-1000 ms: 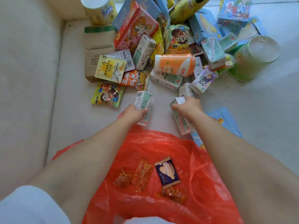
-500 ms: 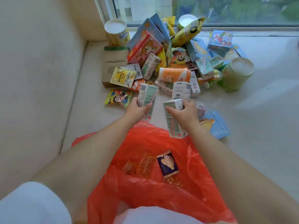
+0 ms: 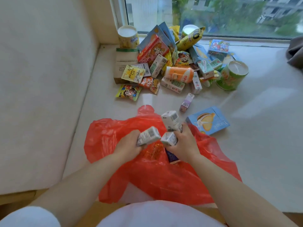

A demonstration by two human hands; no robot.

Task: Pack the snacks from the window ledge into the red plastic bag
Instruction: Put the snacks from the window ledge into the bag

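The red plastic bag (image 3: 147, 176) lies open on the white ledge (image 3: 262, 145) in front of me. My left hand (image 3: 127, 146) grips one small white-green carton (image 3: 147, 135) over the bag's mouth. My right hand (image 3: 183, 145) holds two such cartons, one low (image 3: 169, 138) and one sticking up (image 3: 171, 120). Inside the bag lie orange candies (image 3: 154, 150) and a dark blue wafer packet (image 3: 171, 157), partly hidden by my right hand. The snack pile (image 3: 177, 63) sits further back by the window.
A blue biscuit box (image 3: 208, 120) lies right of the bag, a small purple carton (image 3: 186, 102) just beyond it. A green tub (image 3: 232, 77) and yellow tub (image 3: 127, 36) flank the pile. A padded wall (image 3: 41, 87) borders the left. Grey cloth (image 3: 295, 53) at far right.
Both hands have drawn back from the pile toward me, carrying the cartons over the open bag. The right hand has gained a second carton. The view has tilted up toward the window.
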